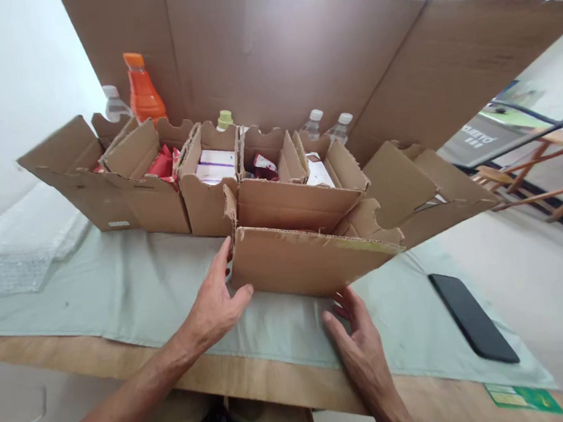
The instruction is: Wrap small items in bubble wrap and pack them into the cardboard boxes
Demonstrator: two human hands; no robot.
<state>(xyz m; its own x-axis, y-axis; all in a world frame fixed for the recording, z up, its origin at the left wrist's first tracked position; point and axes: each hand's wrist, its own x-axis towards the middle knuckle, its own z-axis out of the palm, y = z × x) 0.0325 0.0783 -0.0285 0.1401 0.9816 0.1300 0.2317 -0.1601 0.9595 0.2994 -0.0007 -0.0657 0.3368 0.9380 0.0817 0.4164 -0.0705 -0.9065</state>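
Note:
My left hand [216, 298] rests against the left end of a small open cardboard box [297, 260] at the table's front, thumb and fingers on its corner. My right hand [358, 344] lies under the box's front lower edge, fingers spread and touching it. Behind this box stands a row of several open cardboard boxes [159, 197] holding red packets [160, 164] and white cartons [216, 163].
A big cardboard sheet [294, 48] stands upright at the back. An orange bottle [142, 91] and clear bottles [325, 126] stand behind the boxes. A black phone [474, 317] lies on the pale green cloth [118, 288]. Bubble wrap [18, 245] sits at left; a wooden rack [549, 169] at right.

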